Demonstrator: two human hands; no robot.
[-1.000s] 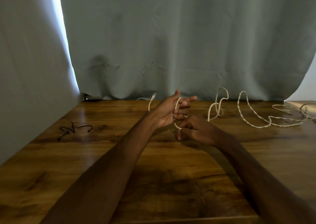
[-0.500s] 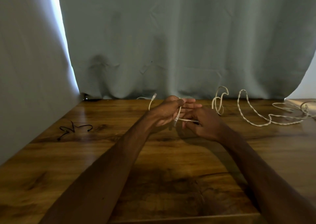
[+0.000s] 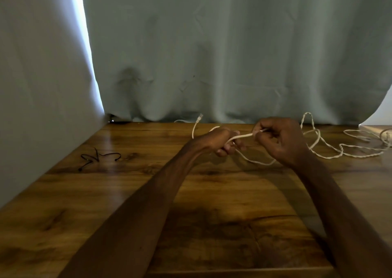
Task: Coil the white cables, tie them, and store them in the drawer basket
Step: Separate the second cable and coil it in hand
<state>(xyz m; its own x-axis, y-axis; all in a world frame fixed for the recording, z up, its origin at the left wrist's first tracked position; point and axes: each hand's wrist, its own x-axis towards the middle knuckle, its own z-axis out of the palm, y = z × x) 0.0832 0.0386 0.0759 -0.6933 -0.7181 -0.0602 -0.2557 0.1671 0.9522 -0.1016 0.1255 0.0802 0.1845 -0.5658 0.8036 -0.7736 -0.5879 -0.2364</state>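
The thin white cable runs taut between the two hands, held above the brown wooden table. The right hand's fingers pinch it at their tips, thumb against forefinger, the other fingers curled in. The left hand is closed in a fist round the cable, knuckles up, with a small loop showing over its far side. From below the left fingers a slack length sags onto the table and passes under the right hand. Beyond the right hand, a twisted white cable trails off along the table toward the right edge. Behind the left hand a white plug end stands up against the grey-green curtain. Both forearms reach forward, wrists nearly level. Well left of the hands lie thin black ties.
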